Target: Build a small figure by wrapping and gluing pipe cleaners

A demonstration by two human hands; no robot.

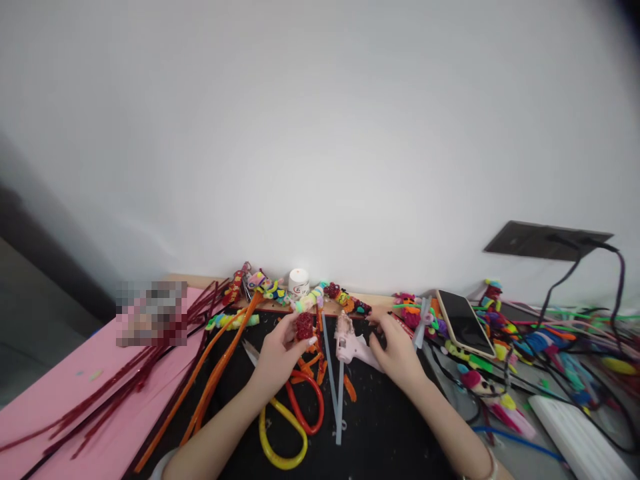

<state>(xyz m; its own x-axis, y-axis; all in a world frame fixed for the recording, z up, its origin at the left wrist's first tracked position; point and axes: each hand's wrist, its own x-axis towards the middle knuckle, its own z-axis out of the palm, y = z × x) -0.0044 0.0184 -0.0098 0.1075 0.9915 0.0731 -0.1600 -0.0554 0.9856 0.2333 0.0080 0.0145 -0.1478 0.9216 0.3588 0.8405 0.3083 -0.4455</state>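
Note:
My left hand is closed around a small dark red fuzzy ball, held up above the black mat. My right hand rests on the mat beside a pink glue gun, its fingers curled near the gun's body and a thin red piece; what they hold is unclear. Clear glue sticks lie between the hands. Scissors with red and yellow loop handles lie below my left hand.
Orange pipe cleaners and dark red ones spread over a pink sheet at left. A white jar and colourful pipe-cleaner figures line the wall. A phone, cables and a white power strip crowd the right.

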